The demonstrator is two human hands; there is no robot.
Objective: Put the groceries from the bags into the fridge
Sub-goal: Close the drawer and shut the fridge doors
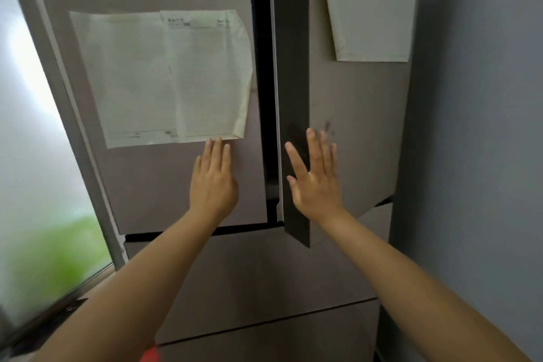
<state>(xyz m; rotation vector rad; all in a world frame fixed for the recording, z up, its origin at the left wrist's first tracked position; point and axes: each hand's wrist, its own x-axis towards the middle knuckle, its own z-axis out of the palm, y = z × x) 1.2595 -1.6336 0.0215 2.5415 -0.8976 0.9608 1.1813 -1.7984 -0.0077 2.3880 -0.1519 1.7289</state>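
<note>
I see a taupe-grey fridge (pixel 164 185), pale cream papers (pixel 164 76) with faint print, and a blue-grey wall (pixel 476 126).

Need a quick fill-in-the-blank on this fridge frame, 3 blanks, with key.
1. The right door of the fridge stands slightly ____.
2. Both the left hand and the right hand have ____ fingers.
3. A sheet of ____ hangs on the left door, just above the left hand.

Missing words: ajar; straight; paper
</note>
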